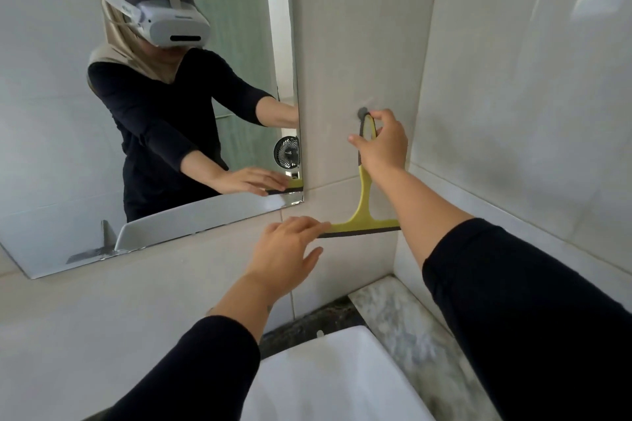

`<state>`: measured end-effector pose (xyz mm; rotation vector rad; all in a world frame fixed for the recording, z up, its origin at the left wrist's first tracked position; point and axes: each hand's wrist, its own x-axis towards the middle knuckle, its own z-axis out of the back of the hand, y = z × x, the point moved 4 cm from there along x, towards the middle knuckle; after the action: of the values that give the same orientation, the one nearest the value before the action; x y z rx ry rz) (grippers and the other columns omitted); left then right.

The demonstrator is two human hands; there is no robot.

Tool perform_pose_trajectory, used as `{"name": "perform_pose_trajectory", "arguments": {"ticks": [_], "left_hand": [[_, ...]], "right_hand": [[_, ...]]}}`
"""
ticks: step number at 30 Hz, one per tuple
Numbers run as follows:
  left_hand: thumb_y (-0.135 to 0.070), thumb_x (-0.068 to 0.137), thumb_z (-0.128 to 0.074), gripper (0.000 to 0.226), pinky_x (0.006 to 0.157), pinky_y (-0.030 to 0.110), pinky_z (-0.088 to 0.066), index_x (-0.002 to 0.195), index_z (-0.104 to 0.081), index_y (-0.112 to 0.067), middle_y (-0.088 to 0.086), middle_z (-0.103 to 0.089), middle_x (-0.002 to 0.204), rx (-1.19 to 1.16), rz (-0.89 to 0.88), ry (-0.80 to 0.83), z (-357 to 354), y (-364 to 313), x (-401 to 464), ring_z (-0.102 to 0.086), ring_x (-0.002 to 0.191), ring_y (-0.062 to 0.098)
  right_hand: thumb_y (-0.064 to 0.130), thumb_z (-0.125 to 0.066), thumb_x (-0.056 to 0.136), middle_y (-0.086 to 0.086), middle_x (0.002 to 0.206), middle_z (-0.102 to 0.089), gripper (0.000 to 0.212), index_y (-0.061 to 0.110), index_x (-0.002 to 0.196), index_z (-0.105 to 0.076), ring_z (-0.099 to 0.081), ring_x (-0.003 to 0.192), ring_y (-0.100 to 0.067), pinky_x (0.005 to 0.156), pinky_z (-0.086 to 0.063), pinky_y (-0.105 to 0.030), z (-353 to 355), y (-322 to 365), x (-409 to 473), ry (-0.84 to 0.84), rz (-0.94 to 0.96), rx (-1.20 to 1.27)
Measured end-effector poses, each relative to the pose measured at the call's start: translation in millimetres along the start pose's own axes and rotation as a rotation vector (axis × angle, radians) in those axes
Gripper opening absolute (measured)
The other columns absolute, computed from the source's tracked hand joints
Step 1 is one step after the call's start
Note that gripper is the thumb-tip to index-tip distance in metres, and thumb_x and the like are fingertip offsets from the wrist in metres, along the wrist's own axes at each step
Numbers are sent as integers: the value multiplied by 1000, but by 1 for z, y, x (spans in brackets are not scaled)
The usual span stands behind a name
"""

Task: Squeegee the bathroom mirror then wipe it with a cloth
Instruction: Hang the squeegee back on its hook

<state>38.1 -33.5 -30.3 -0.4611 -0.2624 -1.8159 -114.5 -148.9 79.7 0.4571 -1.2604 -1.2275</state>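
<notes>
Your right hand (pixel 383 143) pinched the squeegee (pixel 364 195) handle at its wall hook (pixel 362 112); your left hand (pixel 287 249), fingers spread, only touched the blade end. Judged from that light pinch, the loop could snag the hook — and the squeegee drop into the sink (pixel 328 379).

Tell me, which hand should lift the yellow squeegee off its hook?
The right hand. Its fingers already pinch the handle loop of the squeegee at the wall hook. The left hand only touches the blade's end, far below the hook.
</notes>
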Motion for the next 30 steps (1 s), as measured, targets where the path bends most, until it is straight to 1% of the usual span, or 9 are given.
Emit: {"name": "perform_pose_trajectory", "arguments": {"ticks": [3, 8, 12, 15, 17, 19, 21, 25, 30], "left_hand": [[-37, 94, -46, 51, 100, 34, -35, 144, -35, -32, -10, -45, 138, -38, 37, 61, -14, -3, 13, -44, 125, 13], [-39, 94, -44, 57, 103, 37, -34, 148, -29, -27, -6, -39, 142, -38, 43, 126, -39, -5, 36, -40, 127, 17], [-42, 93, -44, 65, 105, 38, -31, 150, -19, -25, -5, -29, 147, -52, 95, 232, -61, -1, 41, -32, 132, 18], [-43, 91, -48, 71, 113, 42, -25, 151, -16, -22, -4, -20, 153, -53, 127, 263, -68, 1, 42, -22, 139, 20], [-40, 91, -50, 71, 117, 45, -18, 151, -16, -23, -3, -15, 156, -81, 141, 263, -63, 0, 43, -15, 143, 20], [-36, 92, -51, 66, 116, 44, -21, 150, -22, -23, -3, -18, 156, -121, 162, 258, -51, 1, 42, -15, 143, 19], [-32, 93, -50, 57, 111, 41, -30, 146, -32, -24, -1, -30, 152, -166, 202, 258, -35, 7, 39, -24, 140, 19], [-30, 94, -49, 40, 105, 34, -37, 134, -50, -27, -2, -50, 139, -205, 325, 246, 7, 28, 14, -43, 128, 19], [-26, 94, -51, 35, 106, 33, -36, 129, -56, -24, -2, -54, 136, -201, 509, 192, 68, 63, -48, -47, 125, 18]], "right_hand": [[23, -74, 80, 1, 95, -48, 39, 17, 115, -59, -48, 84, -14, 74, -40, -26, -8, -5, 20, -44, -16, 13], [21, -74, 80, 4, 92, -51, 34, 17, 111, -61, -50, 82, -14, 58, -34, -20, -14, -21, 41, -67, -52, 41], [18, -76, 77, 10, 79, -47, 36, 14, 108, -58, -49, 80, -15, 67, -35, -23, -27, -35, 43, -80, -42, 70], [24, -76, 76, 0, 95, -53, 42, 20, 110, -53, -55, 85, -21, 69, -39, -28, -29, -39, 41, -75, -36, 24], [30, -77, 74, -7, 112, -54, 58, 26, 123, -46, -57, 100, -26, 80, -46, -35, -27, -40, 35, -36, -75, -42], [28, -79, 74, -10, 130, -46, 76, 24, 136, -34, -51, 115, -31, 93, -43, -39, -26, -41, 21, 49, -144, -150], [24, -79, 74, -12, 136, -42, 84, 19, 140, -27, -47, 122, -35, 97, -41, -41, -30, -38, 3, 190, -211, -243], [30, -75, 78, -10, 140, -45, 75, 13, 139, -35, -47, 126, -30, 100, -41, -35, -46, -16, -49, 574, -202, -445], [35, -69, 82, -10, 137, -49, 68, 12, 138, -39, -51, 120, -27, 94, -44, -32, -72, 48, -117, 822, -23, -419]]}}
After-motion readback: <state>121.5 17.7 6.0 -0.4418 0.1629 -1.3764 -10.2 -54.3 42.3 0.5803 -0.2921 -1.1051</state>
